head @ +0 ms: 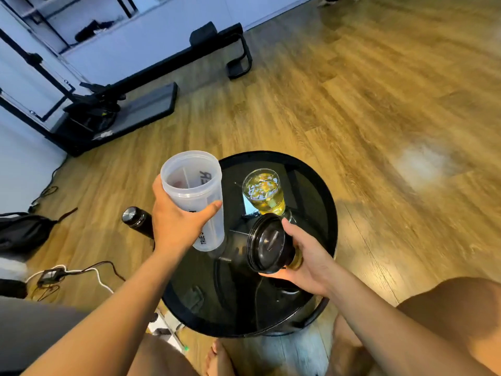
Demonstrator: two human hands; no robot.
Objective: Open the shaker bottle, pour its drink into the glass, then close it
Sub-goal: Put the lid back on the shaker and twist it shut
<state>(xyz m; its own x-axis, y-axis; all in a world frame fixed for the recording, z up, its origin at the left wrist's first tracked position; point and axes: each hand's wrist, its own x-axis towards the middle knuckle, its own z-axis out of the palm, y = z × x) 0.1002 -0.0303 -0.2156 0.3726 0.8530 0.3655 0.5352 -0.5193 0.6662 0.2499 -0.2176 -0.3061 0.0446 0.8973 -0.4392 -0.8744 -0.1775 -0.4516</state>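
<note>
My left hand (177, 222) grips the translucent shaker bottle (193, 191), held upright above the left edge of the round black table (320, 267). Its mouth is open and it looks empty inside. My right hand (306, 256) holds the black shaker lid (268, 244), tilted on its side with the underside facing me, to the right of the bottle and apart from it. The glass (264, 192) stands on the table behind the lid, filled with yellow drink.
A black metal flask (138, 221) stands on the wooden floor left of the table. Cables and a charger (54, 275) lie at lower left, a dark bag (21, 232) at far left. Black gym equipment (122, 104) sits beyond. My knees flank the table.
</note>
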